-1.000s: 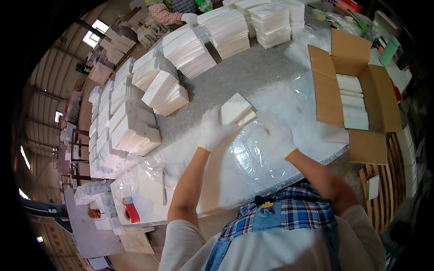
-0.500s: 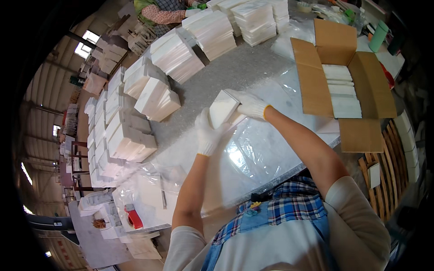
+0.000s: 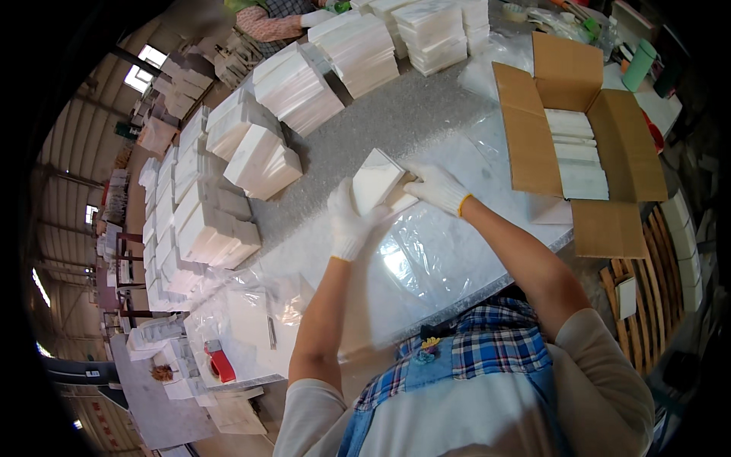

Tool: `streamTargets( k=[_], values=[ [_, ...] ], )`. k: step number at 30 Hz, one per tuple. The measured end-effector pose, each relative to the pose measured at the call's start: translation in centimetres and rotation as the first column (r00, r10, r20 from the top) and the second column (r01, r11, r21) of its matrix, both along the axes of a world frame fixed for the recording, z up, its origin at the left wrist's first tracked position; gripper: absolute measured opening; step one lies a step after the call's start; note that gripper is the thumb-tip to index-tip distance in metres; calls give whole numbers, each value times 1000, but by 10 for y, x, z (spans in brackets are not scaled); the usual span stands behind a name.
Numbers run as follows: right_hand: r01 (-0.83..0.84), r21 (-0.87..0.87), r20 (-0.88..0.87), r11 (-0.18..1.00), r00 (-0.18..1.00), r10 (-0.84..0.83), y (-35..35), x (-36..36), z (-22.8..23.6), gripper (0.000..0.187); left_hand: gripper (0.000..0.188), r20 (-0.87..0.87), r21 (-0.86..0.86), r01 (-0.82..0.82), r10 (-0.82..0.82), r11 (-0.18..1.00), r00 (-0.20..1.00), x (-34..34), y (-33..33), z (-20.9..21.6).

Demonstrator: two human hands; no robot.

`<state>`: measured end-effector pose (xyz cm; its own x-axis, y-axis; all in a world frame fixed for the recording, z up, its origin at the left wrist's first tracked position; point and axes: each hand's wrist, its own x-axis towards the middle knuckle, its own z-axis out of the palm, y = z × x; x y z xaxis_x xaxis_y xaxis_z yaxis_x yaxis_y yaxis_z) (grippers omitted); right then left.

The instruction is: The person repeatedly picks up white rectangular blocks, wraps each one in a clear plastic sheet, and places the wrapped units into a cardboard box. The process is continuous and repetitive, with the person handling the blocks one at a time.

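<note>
Over the worktable, a small stack of white marble-look tiles point(image 3: 376, 183) lies tilted between my hands. My left hand point(image 3: 348, 225), in a white knitted glove, is closed on the near left edge, its thumb toward the tiles' lower side. My right hand point(image 3: 440, 190), gloved likewise with a yellow cuff, grips the right edge, some of its fingers hidden behind the far corner. A lower tile sticks out a little under the top one, near my right thumb. Clear plastic film point(image 3: 415, 255) lies on the tabletop just below the tiles.
Tall stacks of white tiles point(image 3: 297, 87) line the table's far and left sides. On the right stands an open cardboard box point(image 3: 525, 141) partly filled with tiles. A red tape dispenser point(image 3: 221, 362) rests at the near left. Across the table is a co-worker's sleeve point(image 3: 266, 23).
My right hand has shifted slightly right and toward me along the tile edge, uncovering more of the lower tile. My left hand stays almost in place.
</note>
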<state>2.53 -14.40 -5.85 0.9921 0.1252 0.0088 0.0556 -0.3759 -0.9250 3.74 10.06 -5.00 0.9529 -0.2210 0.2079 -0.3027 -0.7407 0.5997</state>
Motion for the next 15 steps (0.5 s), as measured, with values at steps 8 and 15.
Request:
streamTargets(
  k=[8,15],
  values=[
    [140,76,-83,987,988,-134,-36,-3,5,51,105,-73,47,110,-107,993,992,2,8,14],
    [134,-35,-44,990,990,-136,-19,-13,-12,62,106,-56,80,121,-117,989,992,3,9,14]
  ],
)
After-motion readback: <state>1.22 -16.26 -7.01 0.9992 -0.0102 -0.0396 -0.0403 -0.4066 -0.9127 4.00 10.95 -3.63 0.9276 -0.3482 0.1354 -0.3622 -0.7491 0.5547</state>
